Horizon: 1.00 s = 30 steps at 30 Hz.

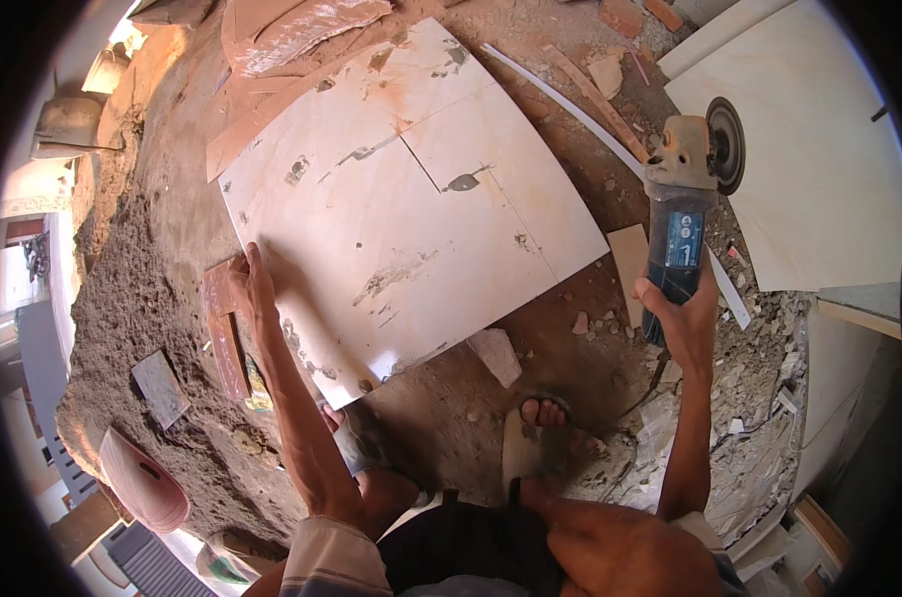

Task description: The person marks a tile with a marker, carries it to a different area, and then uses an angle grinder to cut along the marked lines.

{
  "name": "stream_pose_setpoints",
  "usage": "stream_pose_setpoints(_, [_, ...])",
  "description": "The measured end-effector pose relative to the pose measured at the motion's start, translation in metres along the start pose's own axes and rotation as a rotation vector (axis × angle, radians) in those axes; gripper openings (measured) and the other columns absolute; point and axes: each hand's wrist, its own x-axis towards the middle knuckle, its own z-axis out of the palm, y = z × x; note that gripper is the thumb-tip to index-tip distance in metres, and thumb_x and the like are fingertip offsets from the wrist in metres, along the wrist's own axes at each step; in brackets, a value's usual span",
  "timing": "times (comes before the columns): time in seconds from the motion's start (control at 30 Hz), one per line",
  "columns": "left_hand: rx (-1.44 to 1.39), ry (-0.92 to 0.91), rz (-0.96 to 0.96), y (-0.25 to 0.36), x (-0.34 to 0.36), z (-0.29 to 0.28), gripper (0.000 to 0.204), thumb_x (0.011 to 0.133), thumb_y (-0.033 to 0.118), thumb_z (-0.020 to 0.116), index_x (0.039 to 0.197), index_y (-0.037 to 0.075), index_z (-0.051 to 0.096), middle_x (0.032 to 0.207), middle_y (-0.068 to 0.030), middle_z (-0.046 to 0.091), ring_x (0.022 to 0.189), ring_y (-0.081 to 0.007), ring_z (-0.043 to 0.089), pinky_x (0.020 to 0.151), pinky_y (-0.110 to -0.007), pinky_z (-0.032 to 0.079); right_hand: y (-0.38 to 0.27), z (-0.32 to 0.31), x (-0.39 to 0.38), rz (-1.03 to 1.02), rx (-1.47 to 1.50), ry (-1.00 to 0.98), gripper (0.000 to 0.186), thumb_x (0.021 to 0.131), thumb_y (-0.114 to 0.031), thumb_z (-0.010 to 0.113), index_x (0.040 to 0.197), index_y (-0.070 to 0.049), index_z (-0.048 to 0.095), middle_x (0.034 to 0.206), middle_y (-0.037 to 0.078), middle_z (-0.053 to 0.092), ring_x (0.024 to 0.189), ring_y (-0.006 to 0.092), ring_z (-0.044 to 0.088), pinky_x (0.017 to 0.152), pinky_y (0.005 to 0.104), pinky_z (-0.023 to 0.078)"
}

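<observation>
My right hand (682,310) is wrapped round the body of an angle grinder (682,214). It holds the tool up at the right, its dark cutting disc (726,146) uppermost and pointing away from me. A large cream floor tile (371,269) lies in front of my feet, with grey mortar smears and thin dark lines on it. Two of the lines meet at a corner near its middle. My left hand (254,287) grips the tile's left edge, with a finger along the rim and the other fingers partly hidden.
Another large pale tile (799,159) stands at the right. A mound of grey mortar (122,298) spreads on the left, with a small tile piece (160,388) on it. A plastic sack (297,35) lies at the back. Rubble (650,438) and the grinder's cord (647,391) are by my right foot.
</observation>
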Motion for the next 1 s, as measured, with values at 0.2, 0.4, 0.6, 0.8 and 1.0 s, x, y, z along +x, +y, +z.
stream_pose_setpoints(0.2, [-0.314, -0.162, 0.163, 0.126, -0.139, 0.020, 0.055, 0.104, 0.040, 0.062, 0.136, -0.005, 0.056, 0.125, -0.0230, 0.066, 0.117, -0.0317, 0.063, 0.099, -0.045, 0.051, -0.029, -0.012, -0.048, 0.009, -0.079, -0.148, 0.051, 0.076, -0.019, 0.084, 0.117, -0.003, 0.058, 0.094, 0.007, 0.068, 0.083, 0.0177, 0.067, 0.078, 0.0344, 0.054])
stream_pose_setpoints(0.4, [-0.566, -0.654, -0.057, 0.203, -0.268, -0.002, 0.060, 0.107, 0.052, 0.052, 0.127, -0.004, 0.060, 0.113, -0.0164, 0.066, 0.110, -0.0227, 0.058, 0.107, -0.042, 0.042, -0.025, 0.058, -0.045, 0.010, -0.040, -0.413, 0.054, 0.076, -0.024, 0.084, 0.116, 0.000, 0.057, 0.093, 0.015, 0.070, 0.084, 0.0248, 0.070, 0.079, 0.0392, 0.055])
stream_pose_setpoints(0.6, [-0.572, -0.756, -0.190, 0.198, -0.287, 0.003, 0.075, 0.096, 0.053, 0.071, 0.133, -0.010, 0.054, 0.116, -0.0211, 0.066, 0.115, -0.0247, 0.060, 0.106, -0.042, 0.045, -0.007, 0.098, -0.031, 0.083, -0.069, -0.481, 0.056, 0.074, -0.022, 0.084, 0.117, 0.002, 0.056, 0.094, 0.016, 0.069, 0.084, 0.0265, 0.070, 0.079, 0.0392, 0.055])
stream_pose_setpoints(0.8, [-0.581, -0.789, -0.212, 0.191, -0.279, 0.025, 0.079, 0.088, 0.046, 0.083, 0.131, -0.013, 0.053, 0.111, -0.0226, 0.069, 0.108, -0.0256, 0.067, 0.096, -0.040, 0.053, -0.002, 0.105, -0.008, 0.157, -0.091, -0.543, 0.061, 0.072, -0.014, 0.084, 0.123, 0.003, 0.056, 0.098, 0.011, 0.066, 0.087, 0.0174, 0.066, 0.080, 0.0349, 0.055])
stream_pose_setpoints(1.0, [-0.618, -0.782, -0.294, 0.195, -0.277, 0.039, 0.079, 0.086, 0.041, 0.086, 0.135, -0.011, 0.051, 0.110, -0.0235, 0.072, 0.099, -0.0237, 0.071, 0.089, -0.036, 0.056, 0.008, 0.110, 0.004, 0.198, -0.070, -0.555, 0.061, 0.073, -0.013, 0.083, 0.125, 0.002, 0.054, 0.100, 0.010, 0.066, 0.088, 0.0174, 0.066, 0.082, 0.0344, 0.055])
